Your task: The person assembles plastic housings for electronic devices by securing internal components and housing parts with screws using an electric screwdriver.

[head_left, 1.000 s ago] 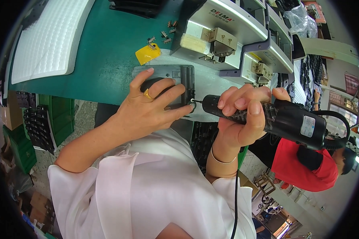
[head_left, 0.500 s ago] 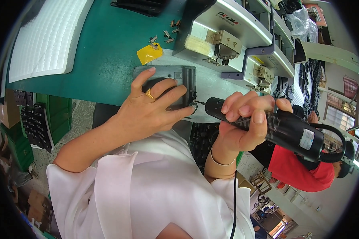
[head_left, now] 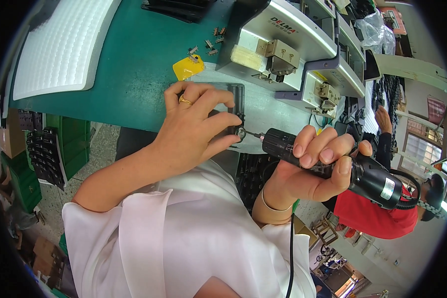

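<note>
My right hand point(head_left: 328, 159) is wrapped round a black electric screwdriver point(head_left: 375, 185), its thin bit pointing left. The bit's tip is close to the round end of a black plastic part point(head_left: 238, 99), a long piece lying along the edge of the work surface. My left hand point(head_left: 188, 124), with a gold ring on one finger, has its thumb and index finger closed around that round end. The other fingers are bent over the part and hide much of it. Whether the bit touches a screw I cannot make out.
On the green table point(head_left: 129, 64) lie a yellow tag point(head_left: 187, 68), several small metal-legged switches point(head_left: 209, 45) and a white dimpled foam sheet point(head_left: 59, 54). Grey machines point(head_left: 283, 39) stand to the far right. A person in red point(head_left: 372, 213) works at right.
My right hand has moved the screwdriver slightly right and down, away from the part. My left fingers have drawn in, with thumb and index finger now around the round end.
</note>
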Available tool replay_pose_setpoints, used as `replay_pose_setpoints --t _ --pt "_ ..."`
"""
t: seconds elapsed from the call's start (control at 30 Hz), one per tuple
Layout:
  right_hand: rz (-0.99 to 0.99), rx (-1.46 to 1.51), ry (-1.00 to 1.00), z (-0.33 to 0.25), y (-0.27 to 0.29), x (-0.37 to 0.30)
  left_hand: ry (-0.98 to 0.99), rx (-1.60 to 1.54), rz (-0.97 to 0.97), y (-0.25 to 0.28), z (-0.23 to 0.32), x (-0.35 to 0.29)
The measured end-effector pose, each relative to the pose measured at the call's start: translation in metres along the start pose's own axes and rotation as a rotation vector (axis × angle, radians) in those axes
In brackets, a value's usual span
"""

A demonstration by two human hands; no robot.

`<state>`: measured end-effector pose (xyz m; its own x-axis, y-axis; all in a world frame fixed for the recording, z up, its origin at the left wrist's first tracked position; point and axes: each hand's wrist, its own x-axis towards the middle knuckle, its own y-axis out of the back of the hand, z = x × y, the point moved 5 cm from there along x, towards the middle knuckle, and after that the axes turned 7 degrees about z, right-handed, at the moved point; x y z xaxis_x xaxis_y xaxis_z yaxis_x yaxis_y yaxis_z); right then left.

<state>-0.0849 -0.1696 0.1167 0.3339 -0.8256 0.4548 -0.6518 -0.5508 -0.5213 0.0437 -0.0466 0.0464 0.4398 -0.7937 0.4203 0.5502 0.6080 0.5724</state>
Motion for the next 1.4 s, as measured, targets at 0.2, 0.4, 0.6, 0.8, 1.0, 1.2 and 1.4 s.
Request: replay_pose_setpoints --t 0.2,0.4,0.6,0.8,1.0,1.2,1.4 --pt "-0.044 -0.016 -0.021 -0.001 -0.006 -0.003 -0.025 -0.037 -0.006 -0.001 0.002 0.002" --pt "-0.053 -0.009 -0.035 -0.001 -0.006 -0.003 -0.055 0.003 -0.035 0.0 0.004 0.003" --pt "-0.037 -0.031 -0.046 -0.002 -0.006 -0.004 -0.059 0.01 -0.055 -0.001 0.003 0.002" --pt "-0.054 -0.049 -0.087 0.001 -0.012 -0.003 -0.078 0.01 -0.058 -0.002 0.002 0.001" --pt "-0.176 -0.036 -0.13 0.004 -0.022 -0.004 -0.14 0.021 -0.093 -0.005 0.005 0.003" --pt "-0.371 -0.075 -0.053 0.005 -0.024 -0.002 -0.156 0.013 -0.067 -0.009 0.008 0.002" --pt "-0.023 -0.157 -0.051 0.008 -0.005 0.0 -0.098 0.097 -0.017 -0.01 0.0 -0.002"
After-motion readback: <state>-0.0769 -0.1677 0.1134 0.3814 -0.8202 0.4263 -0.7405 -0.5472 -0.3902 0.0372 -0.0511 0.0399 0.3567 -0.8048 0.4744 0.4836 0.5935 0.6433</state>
